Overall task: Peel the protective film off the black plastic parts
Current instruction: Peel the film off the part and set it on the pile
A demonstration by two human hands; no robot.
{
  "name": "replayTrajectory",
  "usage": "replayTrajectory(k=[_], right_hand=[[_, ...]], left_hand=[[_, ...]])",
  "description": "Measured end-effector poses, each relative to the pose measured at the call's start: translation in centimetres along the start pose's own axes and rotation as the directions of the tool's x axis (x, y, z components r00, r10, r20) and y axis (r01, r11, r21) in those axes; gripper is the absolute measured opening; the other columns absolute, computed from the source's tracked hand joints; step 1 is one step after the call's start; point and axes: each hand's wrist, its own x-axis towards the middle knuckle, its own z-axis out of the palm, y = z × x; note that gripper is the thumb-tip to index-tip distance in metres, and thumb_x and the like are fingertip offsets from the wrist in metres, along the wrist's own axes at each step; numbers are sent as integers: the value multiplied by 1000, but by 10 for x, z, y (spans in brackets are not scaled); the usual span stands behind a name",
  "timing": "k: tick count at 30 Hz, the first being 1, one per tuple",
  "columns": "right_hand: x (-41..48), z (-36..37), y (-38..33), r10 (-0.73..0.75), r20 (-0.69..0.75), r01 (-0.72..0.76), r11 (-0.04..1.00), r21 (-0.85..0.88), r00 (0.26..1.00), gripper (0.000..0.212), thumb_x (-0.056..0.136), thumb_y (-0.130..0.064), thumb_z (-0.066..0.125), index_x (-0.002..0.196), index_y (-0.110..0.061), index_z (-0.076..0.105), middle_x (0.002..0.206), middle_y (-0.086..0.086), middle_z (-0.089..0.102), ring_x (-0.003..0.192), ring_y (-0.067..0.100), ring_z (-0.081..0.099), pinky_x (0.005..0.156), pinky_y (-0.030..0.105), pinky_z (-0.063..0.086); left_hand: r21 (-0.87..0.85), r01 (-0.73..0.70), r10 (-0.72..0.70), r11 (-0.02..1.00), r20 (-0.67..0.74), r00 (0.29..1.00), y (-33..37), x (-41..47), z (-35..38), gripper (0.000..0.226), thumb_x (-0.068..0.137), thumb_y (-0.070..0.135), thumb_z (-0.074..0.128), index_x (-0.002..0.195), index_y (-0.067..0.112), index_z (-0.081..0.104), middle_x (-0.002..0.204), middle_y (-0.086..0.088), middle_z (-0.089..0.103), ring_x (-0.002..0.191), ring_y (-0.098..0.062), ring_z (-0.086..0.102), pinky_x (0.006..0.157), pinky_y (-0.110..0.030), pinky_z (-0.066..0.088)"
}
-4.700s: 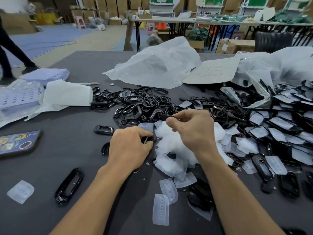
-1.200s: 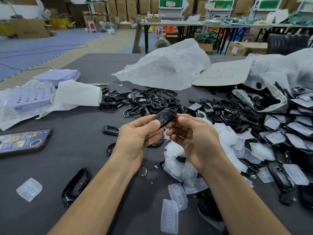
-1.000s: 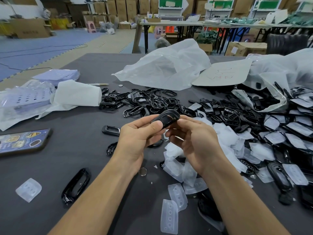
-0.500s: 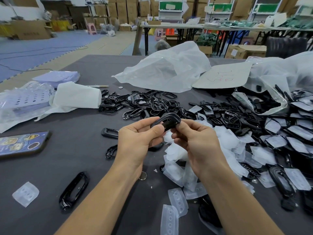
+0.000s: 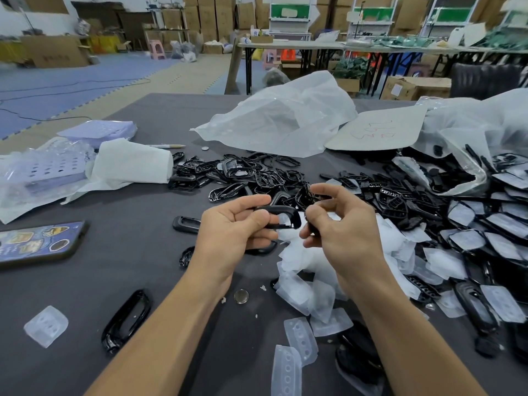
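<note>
Over the grey table [image 5: 128, 252], the left hand [image 5: 228, 232] pinches a glossy black oval plastic frame [image 5: 285, 215], while the right hand [image 5: 343, 232] curls just beside it, its hold unclear, so a slack pinch might drop the frame among the heap of bare black frames [image 5: 251, 172].

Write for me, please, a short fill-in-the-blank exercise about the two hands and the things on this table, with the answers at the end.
1. The left hand grips a frame-shaped part of ___ colour.
2. The right hand is above the heap of peeled white protective ___.
3. The phone with stickers lies on the table, to the ___ of both hands.
Missing words: black; film; left.
</note>
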Motion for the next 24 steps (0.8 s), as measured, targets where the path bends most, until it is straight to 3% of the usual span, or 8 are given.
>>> replayTrajectory(k=[4, 7, 10, 13, 17, 21, 24], right_hand=[[1, -4, 0, 52, -58, -52, 999, -7, 997, 15, 85, 1, 77, 85, -13, 72, 64, 4, 69, 50, 14, 60, 49, 22, 46], [2, -2, -3, 132, 59, -135, 990, 44, 989, 24, 90, 5, 71, 74, -12, 76, 67, 6, 72, 55, 14, 61, 52, 22, 53], [-2, 1, -10, 233, 255, -278, 947, 158, 939, 26, 101, 0, 57, 86, -7, 78, 81, 11, 76, 67, 16, 70, 63, 23, 59], [-3, 1, -12, 275, 312, -332, 932, 146, 909, 26, 103, -12, 54, 97, -10, 80, 97, 9, 79, 83, 13, 74, 66, 19, 57], [-6, 5, -11, 232, 387, -316, 933, 170, 892, 30, 98, 10, 53, 115, -8, 70, 96, 8, 76, 88, 16, 73, 75, 20, 58], [-8, 7, -10, 197, 361, -247, 964, 97, 912, 28, 95, 16, 51, 108, -5, 64, 90, 11, 73, 85, 19, 71, 86, 29, 60], [-8, 8, -8, 209, 326, -254, 962, 100, 922, 25, 93, 16, 56, 98, -7, 66, 79, 6, 73, 75, 15, 68, 81, 27, 60]], left_hand=[[-37, 107, -102, 994, 105, 989, 1, 1, -4, 12, 79, 12, 78, 90, 14, 81, 85, -12, 80, 53, -11, 68, 50, -17, 53], [-57, 148, -133, 987, 208, 969, 2, -2, -4, 20, 67, 22, 79, 85, 21, 85, 82, -11, 79, 52, -8, 65, 51, -16, 53], [-35, 50, -48, 998, 69, 996, -1, -1, 1, 14, 73, 13, 82, 86, 17, 85, 71, -8, 75, 49, -9, 58, 52, -17, 51], [31, -64, 65, 998, -56, 996, -3, -1, 4, 18, 82, -1, 81, 83, 17, 85, 67, -5, 74, 49, -10, 58, 55, -18, 53], [133, -133, 152, 982, -146, 978, -4, -2, 4, 22, 83, 7, 83, 80, 29, 85, 78, -2, 80, 62, -7, 71, 59, -16, 55], [29, -79, 83, 996, -190, 978, -8, 1, 7, 22, 84, 5, 82, 77, 26, 85, 77, -5, 80, 61, -8, 70, 59, -17, 55], [14, -96, 97, 995, -198, 975, -8, 0, 8, 25, 84, 3, 82, 78, 28, 85, 76, -2, 79, 64, -6, 70, 62, -15, 55]])
